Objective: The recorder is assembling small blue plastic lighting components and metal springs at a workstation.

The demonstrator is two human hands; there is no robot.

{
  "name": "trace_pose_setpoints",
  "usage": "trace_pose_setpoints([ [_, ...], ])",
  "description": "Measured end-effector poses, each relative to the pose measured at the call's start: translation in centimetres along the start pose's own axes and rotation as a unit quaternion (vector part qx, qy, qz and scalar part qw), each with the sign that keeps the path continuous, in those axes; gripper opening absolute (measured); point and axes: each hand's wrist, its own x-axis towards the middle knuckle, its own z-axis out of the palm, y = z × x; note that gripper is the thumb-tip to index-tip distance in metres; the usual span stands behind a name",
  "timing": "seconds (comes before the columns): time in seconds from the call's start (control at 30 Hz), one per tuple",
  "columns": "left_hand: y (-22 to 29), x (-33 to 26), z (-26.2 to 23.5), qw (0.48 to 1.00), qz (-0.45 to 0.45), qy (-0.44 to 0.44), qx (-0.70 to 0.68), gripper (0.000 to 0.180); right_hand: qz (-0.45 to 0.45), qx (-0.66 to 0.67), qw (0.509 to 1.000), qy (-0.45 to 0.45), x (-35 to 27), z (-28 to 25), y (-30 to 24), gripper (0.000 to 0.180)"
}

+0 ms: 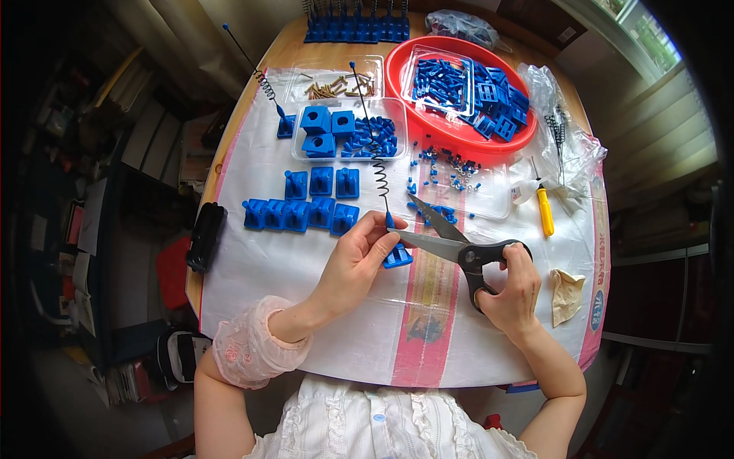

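Note:
Near the table's middle, my left hand (348, 268) is closed on a small blue plastic base (398, 257). A black coiled spring wire (380, 174) with a blue tip rises from it, leaning away from me. My right hand (514, 294) has its fingers through the black handles of a pair of scissors (468, 255). The blades are spread apart and point left; the nearer blade's tip reaches the blue part beside my left thumb. I cannot tell whether it touches. Several finished-looking blue bases (298, 214) stand in rows to the left of my hands.
A red basin (391, 80) of blue parts stands at the back right. Nearer are a transparent box (401, 145) of blue blocks, brass-coloured screws (340, 86) and small loose fittings (459, 172). A yellow-handled screwdriver (545, 210) and beige cloth (567, 297) lie right; a black case (206, 237) left.

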Motion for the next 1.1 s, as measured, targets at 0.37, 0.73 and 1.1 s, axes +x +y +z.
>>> trace_pose_setpoints([
  [0.37,0.71,-0.18,0.46,0.999,-0.033,0.011,-0.036,0.022,0.004,-0.003,1.0,-0.004,-0.03,-0.05,0.0,0.049],
  [0.73,0.72,-0.05,0.02,1.0,-0.024,0.0,0.016,0.02,0.006,-0.005,1.0,-0.001,-0.14,0.06,0.12,0.048],
  [1.1,0.42,0.07,-0.32,0.999,-0.032,-0.015,-0.016,0.021,0.004,-0.003,1.0,0.005,-0.09,0.02,0.09,0.049],
])
